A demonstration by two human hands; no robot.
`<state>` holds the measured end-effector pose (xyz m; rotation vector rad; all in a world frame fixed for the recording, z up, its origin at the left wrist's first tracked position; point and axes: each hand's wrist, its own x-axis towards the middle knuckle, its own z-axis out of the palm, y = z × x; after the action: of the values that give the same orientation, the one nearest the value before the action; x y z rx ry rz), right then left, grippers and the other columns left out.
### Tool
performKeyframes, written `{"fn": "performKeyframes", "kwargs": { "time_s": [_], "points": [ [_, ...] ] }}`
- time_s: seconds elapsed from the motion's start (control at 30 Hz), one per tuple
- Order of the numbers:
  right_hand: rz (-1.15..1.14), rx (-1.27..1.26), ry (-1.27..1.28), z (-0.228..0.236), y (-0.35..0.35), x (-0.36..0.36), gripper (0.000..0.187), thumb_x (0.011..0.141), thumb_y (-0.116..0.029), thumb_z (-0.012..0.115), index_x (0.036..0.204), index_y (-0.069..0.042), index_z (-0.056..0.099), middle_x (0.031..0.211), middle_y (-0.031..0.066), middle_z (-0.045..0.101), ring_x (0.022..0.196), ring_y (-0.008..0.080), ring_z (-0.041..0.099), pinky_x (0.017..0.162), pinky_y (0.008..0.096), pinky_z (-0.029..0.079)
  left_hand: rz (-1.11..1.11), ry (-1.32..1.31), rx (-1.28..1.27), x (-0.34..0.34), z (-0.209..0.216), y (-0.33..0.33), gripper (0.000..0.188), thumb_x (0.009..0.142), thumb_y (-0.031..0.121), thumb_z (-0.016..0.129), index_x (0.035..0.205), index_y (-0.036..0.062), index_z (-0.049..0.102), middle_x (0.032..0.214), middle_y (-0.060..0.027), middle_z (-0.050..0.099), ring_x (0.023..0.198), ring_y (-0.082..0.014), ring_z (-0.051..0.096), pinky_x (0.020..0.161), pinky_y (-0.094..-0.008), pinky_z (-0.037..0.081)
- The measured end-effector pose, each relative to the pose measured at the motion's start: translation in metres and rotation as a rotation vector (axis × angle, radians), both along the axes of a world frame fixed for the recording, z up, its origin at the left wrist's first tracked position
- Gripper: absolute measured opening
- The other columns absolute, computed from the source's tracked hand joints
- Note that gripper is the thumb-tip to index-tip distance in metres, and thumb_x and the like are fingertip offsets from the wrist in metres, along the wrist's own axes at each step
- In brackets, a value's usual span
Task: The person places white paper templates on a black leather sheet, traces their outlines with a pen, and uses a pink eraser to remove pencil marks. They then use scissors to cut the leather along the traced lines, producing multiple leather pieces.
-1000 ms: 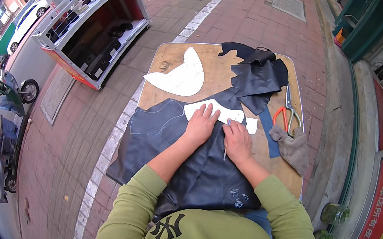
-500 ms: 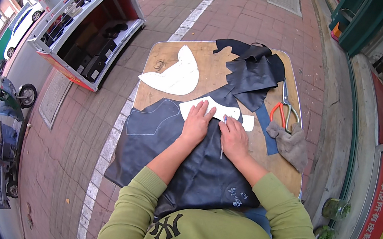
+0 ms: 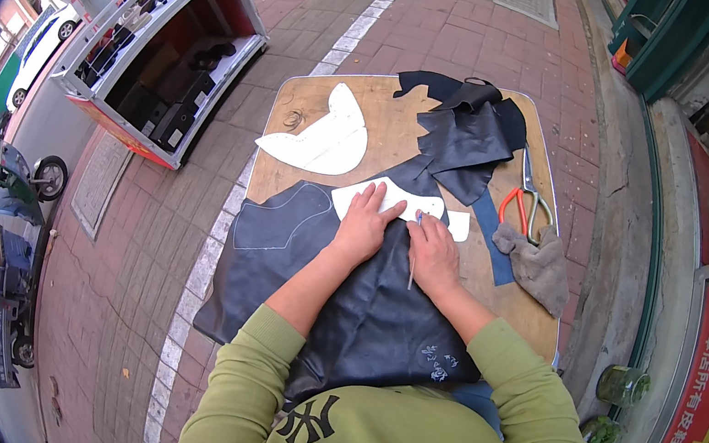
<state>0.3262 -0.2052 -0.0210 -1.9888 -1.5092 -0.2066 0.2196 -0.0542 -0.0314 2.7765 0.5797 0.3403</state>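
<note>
A sheet of black leather (image 3: 256, 289) covers the near part of the wooden table and hangs towards my body. On it lies a white curved pattern piece (image 3: 424, 207). My left hand (image 3: 363, 227) rests on the pattern's left part with its fingers spread, pressing down. My right hand (image 3: 435, 255) pinches a slim pen (image 3: 411, 272), its upper fingers at the pattern's lower right edge; the pen's tip is hard to make out. Left of my hands, a thin pale outline (image 3: 297, 223) of a curved shape shows on the leather.
A second white pattern (image 3: 330, 139) lies on the bare wood of the table (image 3: 299, 101). Black leather scraps (image 3: 474, 138), orange-handled scissors (image 3: 522, 197), a blue strip (image 3: 496, 251) and a grey furry cloth (image 3: 541, 272) lie to the right. A white-framed display cabinet (image 3: 168, 53) stands on the pavement.
My left hand has shifted very slightly down and left on the pattern. My right hand, with the pen, has barely moved at the pattern's edge.
</note>
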Motion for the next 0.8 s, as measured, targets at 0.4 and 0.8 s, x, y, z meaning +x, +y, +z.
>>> {"fn": "performKeyframes", "kwargs": {
  "time_s": [0.4, 0.8],
  "points": [
    [-0.165, -0.296, 0.111, 0.019, -0.020, 0.062, 0.042, 0.075, -0.003, 0.068, 0.116, -0.010, 0.061, 0.112, 0.0109, 0.055, 0.112, 0.0334, 0.052, 0.095, 0.0438, 0.044, 0.128, 0.191, 0.054, 0.006, 0.011, -0.028, 0.052, 0.099, 0.055, 0.042, 0.148, 0.0403, 0.039, 0.159, -0.0222, 0.021, 0.148, -0.0406, 0.017, 0.118, -0.0541, 0.014],
    [-0.247, -0.688, 0.208, 0.046, -0.010, 0.081, 0.045, 0.073, -0.022, 0.083, 0.109, -0.009, 0.060, 0.118, 0.0114, 0.056, 0.117, 0.0318, 0.053, 0.095, 0.0426, 0.047, 0.150, 0.252, 0.060, 0.005, 0.025, -0.033, 0.068, 0.092, 0.070, 0.041, 0.152, 0.0386, 0.034, 0.161, -0.0208, 0.017, 0.150, -0.0393, 0.013, 0.120, -0.0521, 0.011]
  ]
}}
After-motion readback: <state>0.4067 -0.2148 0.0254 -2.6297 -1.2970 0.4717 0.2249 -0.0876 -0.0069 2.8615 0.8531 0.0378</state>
